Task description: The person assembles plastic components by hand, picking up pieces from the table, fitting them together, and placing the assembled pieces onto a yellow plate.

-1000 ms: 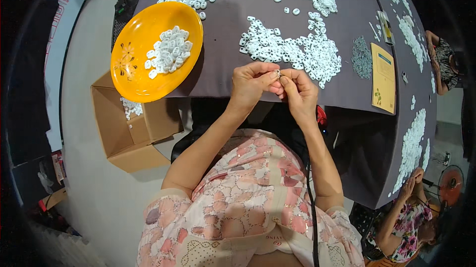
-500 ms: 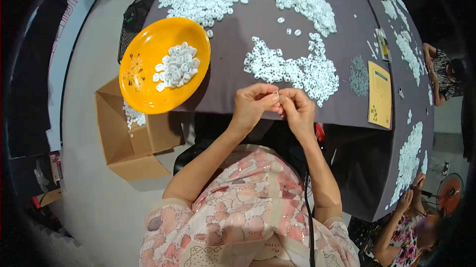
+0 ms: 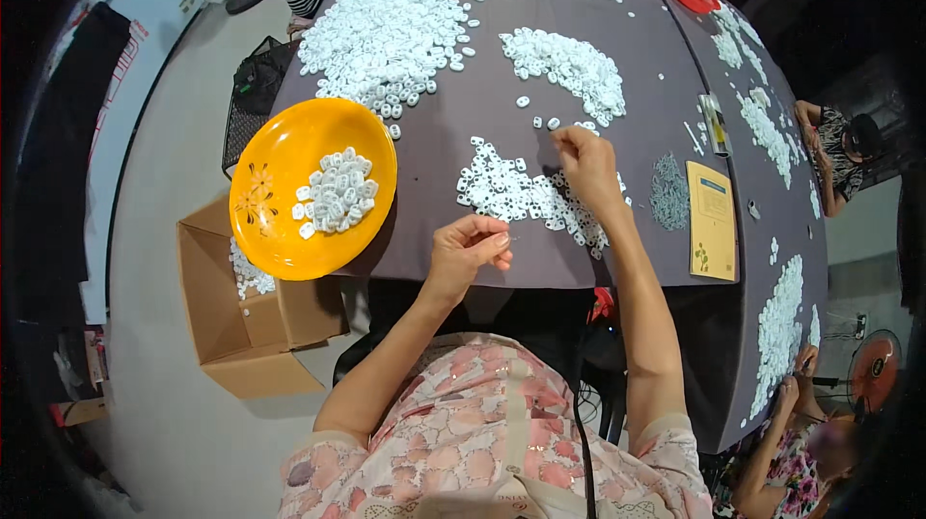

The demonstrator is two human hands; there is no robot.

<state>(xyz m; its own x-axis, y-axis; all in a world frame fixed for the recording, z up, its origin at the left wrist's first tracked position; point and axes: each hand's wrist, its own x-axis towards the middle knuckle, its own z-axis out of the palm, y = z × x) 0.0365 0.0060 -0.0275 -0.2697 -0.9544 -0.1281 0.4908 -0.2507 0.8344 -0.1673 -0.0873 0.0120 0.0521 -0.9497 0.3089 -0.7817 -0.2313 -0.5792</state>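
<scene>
My left hand point(image 3: 465, 257) is at the table's front edge, thumb and forefinger pinched together on something tiny and thin that I cannot make out. Farther forward, my right hand point(image 3: 588, 167) reaches over a pile of small white plastic pieces with dark holes point(image 3: 502, 189). Its fingers are curled and pressed together at the far side of that pile; what they hold, if anything, is hidden. Beyond lies an arc of white oval plastic pieces point(image 3: 569, 66), with a few loose ones closer to me. A yellow oval bowl point(image 3: 275, 133) at the left holds a heap of assembled-looking white pieces point(image 3: 338, 193).
A large white heap point(image 3: 381, 37) covers the far left of the grey cloth. Right of my hands are a grey pile of tiny parts point(image 3: 669, 193) and a yellow booklet point(image 3: 712, 230). A cardboard box point(image 3: 227, 326) stands below the bowl. Other people sit around the table.
My hands, together half a second ago, are now apart. The right one has moved forward over the pile; the left stays near the edge. The view has shifted, showing more of the far table.
</scene>
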